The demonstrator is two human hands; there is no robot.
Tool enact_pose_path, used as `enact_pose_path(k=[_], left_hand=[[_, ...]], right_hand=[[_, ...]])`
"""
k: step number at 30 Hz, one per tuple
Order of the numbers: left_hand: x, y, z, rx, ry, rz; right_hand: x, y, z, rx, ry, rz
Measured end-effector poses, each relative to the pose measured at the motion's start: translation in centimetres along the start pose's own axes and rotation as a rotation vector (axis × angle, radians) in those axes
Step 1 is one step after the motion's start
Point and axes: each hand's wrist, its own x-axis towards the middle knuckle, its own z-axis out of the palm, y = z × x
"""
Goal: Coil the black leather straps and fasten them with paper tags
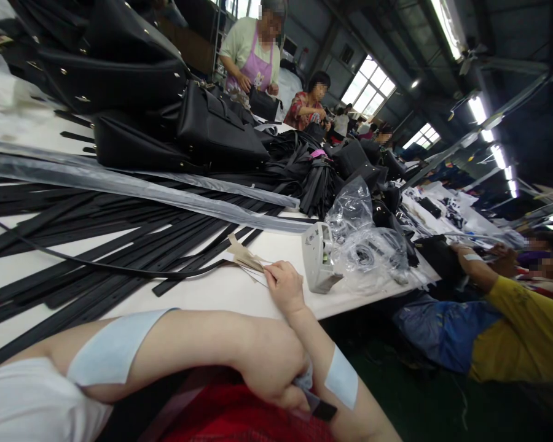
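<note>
My left hand (276, 365) is closed low in front of my body, below the table edge. A short dark flat strip (323, 410) sticks out of its fingers, with a greyish, shiny piece beside it; most of what it grips is hidden. Over the table, my right hand (286, 287) pinches the end of a small bunch of brown and white paper strips (246, 256). A long thin black strap (133, 270) runs from the left and ends at these papers. Beside my right hand stands a white tape dispenser-like device (317, 258).
Many black straps (115, 252) cover the white table (138, 307) on the left. Long clear plastic sleeves (166, 199) lie across them. Black handbags (221, 126) are piled behind, and crumpled clear plastic (368, 245) lies right. Co-workers are behind the table, and one in a yellow top (516, 331) is at right.
</note>
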Motion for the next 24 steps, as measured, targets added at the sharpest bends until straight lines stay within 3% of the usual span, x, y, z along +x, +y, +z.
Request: enact_pose_path(k=[4, 7, 10, 12, 15, 17, 20, 24], left_hand=[[0.0, -0.1, 0.2, 0.013, 0.003, 0.0], [-0.1, -0.7, -0.1, -0.01, 0.039, -0.026], [0.1, -2.3, -0.7, -0.154, 0.104, -0.121], [0.6, -4.2, -1.0, -0.402, 0.156, -0.232], [1.8, -7.4, -0.9, -0.864, 0.33, -0.395], [2.5, -9.3, -0.5, -1.132, 0.453, -0.453], [3.1, -11.3, 0.2, -1.353, 0.531, -0.48], [3.1, -12.4, 0.8, -1.408, 0.581, -0.493]], right_hand=[[0.6, -0.3, 0.6, 0.027, 0.039, 0.063], [1.7, 0.3, -0.4, 0.13, 0.122, 0.168], [2.0, 1.8, -4.0, 0.288, 0.242, 0.282], [1.0, 2.6, -7.3, 0.526, 0.34, 0.389], [-2.3, 2.5, -11.5, 0.855, 0.456, 0.514], [-4.9, 1.6, -12.9, 0.904, 0.435, 0.553], [-8.2, 0.1, -12.9, 0.677, 0.278, 0.515], [-10.2, -0.8, -11.6, 0.095, 0.187, 0.286]])
